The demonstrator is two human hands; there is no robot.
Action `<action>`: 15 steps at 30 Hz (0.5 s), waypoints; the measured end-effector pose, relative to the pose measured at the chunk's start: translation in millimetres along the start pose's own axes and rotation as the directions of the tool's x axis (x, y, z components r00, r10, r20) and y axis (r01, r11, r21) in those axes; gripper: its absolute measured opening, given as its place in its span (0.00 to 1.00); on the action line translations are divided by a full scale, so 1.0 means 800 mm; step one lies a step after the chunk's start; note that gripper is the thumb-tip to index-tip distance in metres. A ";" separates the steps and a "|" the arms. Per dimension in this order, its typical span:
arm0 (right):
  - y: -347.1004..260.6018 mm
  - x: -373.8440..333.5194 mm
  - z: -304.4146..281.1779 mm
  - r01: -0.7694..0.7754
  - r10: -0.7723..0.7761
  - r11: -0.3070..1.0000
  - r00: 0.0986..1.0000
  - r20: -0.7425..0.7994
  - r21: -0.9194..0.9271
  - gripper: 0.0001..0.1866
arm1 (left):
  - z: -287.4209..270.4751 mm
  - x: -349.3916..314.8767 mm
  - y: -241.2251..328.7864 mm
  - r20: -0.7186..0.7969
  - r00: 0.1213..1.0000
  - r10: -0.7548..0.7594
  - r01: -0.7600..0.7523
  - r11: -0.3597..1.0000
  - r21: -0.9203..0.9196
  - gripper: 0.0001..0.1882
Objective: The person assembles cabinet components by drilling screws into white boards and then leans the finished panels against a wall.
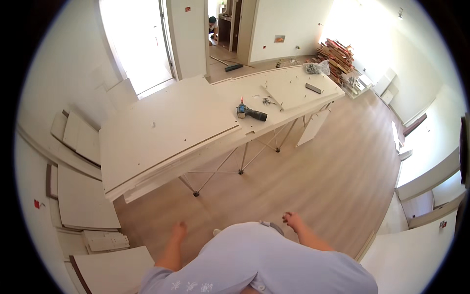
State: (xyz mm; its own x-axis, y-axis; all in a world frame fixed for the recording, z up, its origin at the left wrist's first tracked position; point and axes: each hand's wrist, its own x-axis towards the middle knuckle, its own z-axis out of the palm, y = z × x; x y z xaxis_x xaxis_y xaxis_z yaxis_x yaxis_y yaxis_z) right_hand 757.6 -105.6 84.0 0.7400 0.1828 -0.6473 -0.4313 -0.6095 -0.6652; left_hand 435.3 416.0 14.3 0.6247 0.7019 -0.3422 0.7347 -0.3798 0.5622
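My left hand (180, 229) hangs over the floor at my left side, small and smeared, so its fingers cannot be made out. On the other side, my right hand (292, 220) is held out with its fingers curled together; what they hold, if anything, is too small to name. Both hands are apart from the long white panels (166, 122) laid on a folding metal trestle (243, 159) in front of me. A blue and black cordless drill (250, 112) lies on the panels, with several small metal fittings (268, 101) beside it.
Toward the far right end are a dark flat block (313, 88) and a clear plastic bag (317, 67). White boards (83, 196) lean along the left wall. Wood scraps (336, 59) are piled in the far corner. Another person (213, 28) is low down beyond the doorway.
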 end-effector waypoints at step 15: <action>-0.263 0.355 -0.050 0.382 -0.292 0.753 0.924 0.249 -0.536 0.22 | -0.102 0.258 0.399 -0.320 0.827 0.462 -0.312 0.851 0.422 0.30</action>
State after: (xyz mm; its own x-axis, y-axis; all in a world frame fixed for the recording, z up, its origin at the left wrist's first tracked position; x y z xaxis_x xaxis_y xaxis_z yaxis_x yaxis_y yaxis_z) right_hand 1079.2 43.6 55.1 0.6811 0.5385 -0.4961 0.2346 -0.8023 -0.5488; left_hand 777.1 489.0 184.5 0.7713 0.5982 0.2172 0.5423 -0.7964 0.2678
